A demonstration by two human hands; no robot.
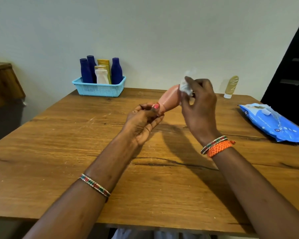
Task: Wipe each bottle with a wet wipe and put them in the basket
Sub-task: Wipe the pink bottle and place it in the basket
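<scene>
A pink bottle (169, 98) is held tilted above the wooden table (76, 152), its narrow cap end pinched by my left hand (143, 118). My right hand (199, 107) grips a crumpled white wet wipe (186, 87) against the bottle's wide far end. At the back left stands a light blue basket (98, 90) holding three dark blue bottles (116, 71), a yellow tube (104, 63) and a white bottle (102, 76). A gold tube (231, 87) stands on its white cap at the back right by the wall.
A blue pack of wet wipes (273, 123) lies at the table's right edge. A wooden cabinet (2, 83) stands off to the left. A dark door (293, 75) is at the right. The wall runs directly behind the table.
</scene>
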